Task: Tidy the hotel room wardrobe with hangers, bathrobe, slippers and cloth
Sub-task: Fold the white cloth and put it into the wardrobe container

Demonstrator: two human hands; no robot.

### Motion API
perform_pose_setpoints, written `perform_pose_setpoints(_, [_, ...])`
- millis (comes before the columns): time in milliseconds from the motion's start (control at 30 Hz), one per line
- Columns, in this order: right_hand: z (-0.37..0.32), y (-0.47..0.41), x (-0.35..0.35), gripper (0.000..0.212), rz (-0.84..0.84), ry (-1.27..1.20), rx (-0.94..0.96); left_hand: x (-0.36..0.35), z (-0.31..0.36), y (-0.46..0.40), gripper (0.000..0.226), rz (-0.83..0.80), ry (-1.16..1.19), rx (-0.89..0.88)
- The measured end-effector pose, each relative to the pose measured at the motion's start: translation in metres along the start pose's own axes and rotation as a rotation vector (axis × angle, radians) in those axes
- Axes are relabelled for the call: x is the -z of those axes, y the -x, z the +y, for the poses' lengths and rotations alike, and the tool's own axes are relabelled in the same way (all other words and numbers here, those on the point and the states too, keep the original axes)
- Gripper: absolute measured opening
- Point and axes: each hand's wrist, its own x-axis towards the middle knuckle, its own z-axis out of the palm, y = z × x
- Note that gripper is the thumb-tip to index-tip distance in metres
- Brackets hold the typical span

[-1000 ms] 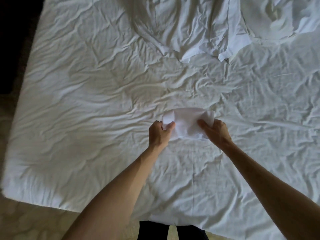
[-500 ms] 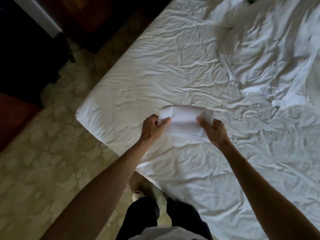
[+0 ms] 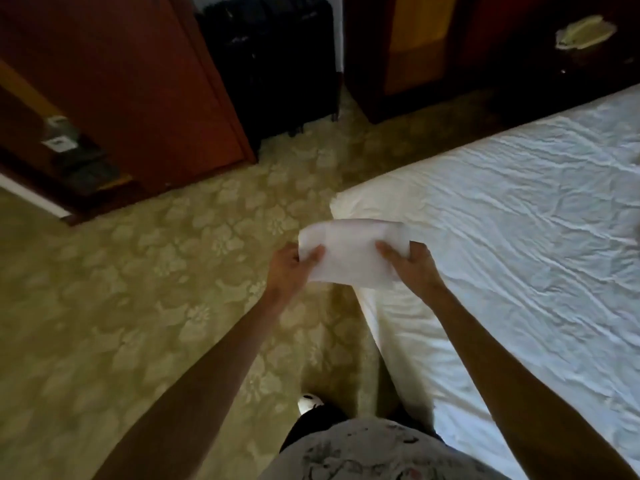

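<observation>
A folded white cloth [image 3: 349,251] is held clear of all surfaces, gripped at its two short ends. The left hand [image 3: 291,271] is closed on the left end, thumb laid over the top face and fingers curled beneath. The right hand [image 3: 414,266] is closed on the right end in the same manner.

Directly beyond the right fingers, the rounded corner of a white wrinkled-sheet bed [image 3: 519,237] is seen; its near edge runs back below the right forearm. To the left of the left fingers and beyond them, open patterned beige carpet [image 3: 138,289] is noted, unobstructed as far as a reddish-brown wooden door [image 3: 138,81]. A black suitcase [image 3: 273,60] stands against the wall beyond the cloth, with dark wooden furniture [image 3: 415,46] to its right. A white shoe toe [image 3: 309,402] is visible below the wrists.

Compared with half a second ago, the cloth has been carried from over the mattress to over the bed corner and carpet; the grip of both hands is unchanged, and the view has turned towards the door.
</observation>
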Motion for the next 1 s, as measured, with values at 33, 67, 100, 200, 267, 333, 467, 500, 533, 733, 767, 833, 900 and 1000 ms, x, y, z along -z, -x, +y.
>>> perform_pose_setpoints(33, [-0.017, 0.0, -0.026, 0.039, -0.037, 0.007, 0.031, 0.029, -0.009, 0.001, 0.035, 0.044, 0.008, 0.017])
perform_pose_setpoints(67, [-0.035, 0.001, -0.052, 0.037, -0.075, 0.014, 0.058, 0.057, -0.021, 0.0, 0.035, 0.084, 0.021, 0.049])
perform_pose_setpoints(100, [-0.05, -0.001, -0.077, 0.037, -0.118, 0.01, 0.085, 0.083, -0.032, 0.0, 0.036, 0.121, 0.046, 0.075])
perform_pose_setpoints(200, [-0.095, -0.004, -0.152, 0.042, -0.238, 0.032, 0.112, 0.158, -0.067, 0.004, 0.065, 0.26, 0.112, 0.143])
perform_pose_setpoints(267, [-0.122, -0.004, -0.198, 0.032, -0.334, 0.069, 0.125, 0.2, -0.09, 0.011, 0.063, 0.329, 0.155, 0.173])
perform_pose_setpoints(333, [-0.147, -0.007, -0.242, 0.031, -0.404, 0.123, 0.16, 0.235, -0.106, 0.02, 0.048, 0.389, 0.181, 0.233])
perform_pose_setpoints(467, [-0.185, -0.01, -0.324, 0.026, -0.538, 0.13, 0.21, 0.292, -0.146, 0.026, 0.044, 0.528, 0.262, 0.306])
perform_pose_setpoints(500, [-0.193, -0.012, -0.344, 0.027, -0.567, 0.147, 0.217, 0.306, -0.157, 0.025, 0.045, 0.557, 0.288, 0.32])
perform_pose_setpoints(533, [-0.201, -0.016, -0.365, 0.03, -0.594, 0.154, 0.221, 0.319, -0.167, 0.023, 0.049, 0.58, 0.315, 0.335])
perform_pose_setpoints(733, [-0.264, -0.07, -0.494, 0.034, -0.679, 0.168, 0.265, 0.415, -0.209, -0.044, 0.057, 0.669, 0.355, 0.378])
perform_pose_setpoints(767, [-0.28, -0.083, -0.514, 0.031, -0.682, 0.165, 0.279, 0.434, -0.21, -0.063, 0.054, 0.679, 0.352, 0.38])
perform_pose_setpoints(833, [-0.311, -0.112, -0.553, 0.026, -0.686, 0.162, 0.306, 0.472, -0.214, -0.101, 0.052, 0.698, 0.354, 0.384])
perform_pose_setpoints(900, [-0.344, -0.14, -0.591, 0.024, -0.693, 0.16, 0.313, 0.511, -0.214, -0.139, 0.052, 0.72, 0.355, 0.385])
perform_pose_setpoints(1000, [-0.386, -0.182, -0.644, 0.02, -0.707, 0.18, 0.314, 0.57, -0.219, -0.19, 0.055, 0.72, 0.346, 0.38])
